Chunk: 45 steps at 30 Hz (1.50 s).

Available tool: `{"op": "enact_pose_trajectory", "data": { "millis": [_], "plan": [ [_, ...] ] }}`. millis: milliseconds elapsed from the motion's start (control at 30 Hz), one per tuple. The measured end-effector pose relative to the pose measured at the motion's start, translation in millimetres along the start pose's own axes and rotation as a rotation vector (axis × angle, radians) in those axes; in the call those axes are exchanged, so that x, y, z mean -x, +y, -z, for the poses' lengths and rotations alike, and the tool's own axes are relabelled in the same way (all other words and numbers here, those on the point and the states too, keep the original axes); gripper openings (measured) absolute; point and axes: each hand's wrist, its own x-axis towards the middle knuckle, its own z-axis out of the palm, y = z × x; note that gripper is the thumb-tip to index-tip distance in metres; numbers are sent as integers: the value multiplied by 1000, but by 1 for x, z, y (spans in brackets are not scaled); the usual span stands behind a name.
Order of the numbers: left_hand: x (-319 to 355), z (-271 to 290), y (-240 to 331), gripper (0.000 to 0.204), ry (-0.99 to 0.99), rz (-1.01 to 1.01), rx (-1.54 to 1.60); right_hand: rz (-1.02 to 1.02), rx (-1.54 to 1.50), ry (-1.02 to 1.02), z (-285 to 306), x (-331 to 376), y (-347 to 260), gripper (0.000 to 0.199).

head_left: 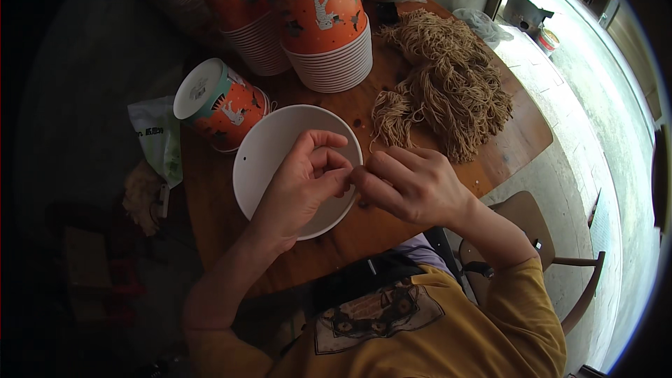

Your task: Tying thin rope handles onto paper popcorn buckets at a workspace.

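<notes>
A round white paper bucket (269, 141) stands at the near part of the wooden table, its mouth facing me. One small dark hole shows in its wall on the left. Over its right side my left hand (311, 171) is closed, thumb and fingertips pinched together. My right hand (409, 182) meets it at the bucket's right rim, also in a pinch with the fingers curled. Whatever lies between the fingertips is too small or hidden to make out. Just beyond my right hand spreads a tangled heap of tan cords (455, 87).
Stacked orange and teal paper buckets (325, 24) stand upside down at the back, with another stack (245, 28) beside them. A shorter tilted stack (220, 105) sits left of the white bucket. A plastic bag (159, 136) hangs by the table's left edge. A chair (521, 231) stands at right.
</notes>
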Motion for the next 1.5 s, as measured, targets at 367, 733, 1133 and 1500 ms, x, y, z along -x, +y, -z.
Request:
{"op": "enact_pose_trajectory", "data": {
  "millis": [367, 733, 1133, 1500],
  "plan": [
    [0, -1, 3, 34, -33, 100, 158, -393, -504, 2, 1, 19, -16, 19],
    [1, -3, 5, 35, -61, 33, 126, -755, -799, -31, 2, 11, -22, 14],
    [0, 5, 0, 32, -47, 113, 235, -244, -281, 11, -1, 13, -15, 19],
    [-1, 5, -1, 32, -46, 127, 221, -985, -1278, -23, -1, 11, -18, 11]
  ]
}}
